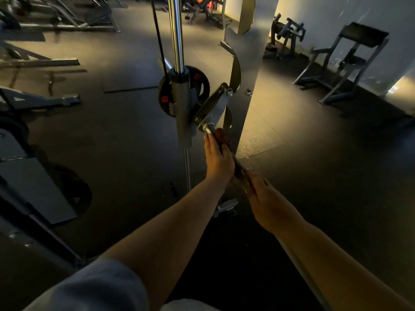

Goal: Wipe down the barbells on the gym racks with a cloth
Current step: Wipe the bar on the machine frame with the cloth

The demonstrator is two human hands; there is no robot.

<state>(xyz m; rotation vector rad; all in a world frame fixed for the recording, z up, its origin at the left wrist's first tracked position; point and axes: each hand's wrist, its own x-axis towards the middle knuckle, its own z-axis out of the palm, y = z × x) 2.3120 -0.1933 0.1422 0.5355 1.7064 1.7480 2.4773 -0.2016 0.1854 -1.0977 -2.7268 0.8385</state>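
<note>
My left hand (219,158) is wrapped round the barbell (240,172) right at its far end, fingers curled over a dark reddish cloth (222,136) pressed against the steel. The cloth bulges out above my fingers, just short of the shiny collar where the bar meets the pivoting hook (215,108). My right hand (265,196) grips the same bar nearer to me, fingers closed round bare metal, a short stretch of bar showing between the two hands. From there the bar runs back along my right forearm and off the lower edge of view.

The hook is bolted to the grey rack upright (249,81), which stands just beside the cloth on the right. To the left, near my left hand, is the chrome guide rod (176,30) with its grey sleeve, and a black weight plate (201,86) sits behind it. A padded bench (33,187) lies well apart at the left. Dark rubber floor (314,176) stretches to my right, as far as an angled frame (350,61) by the wall.
</note>
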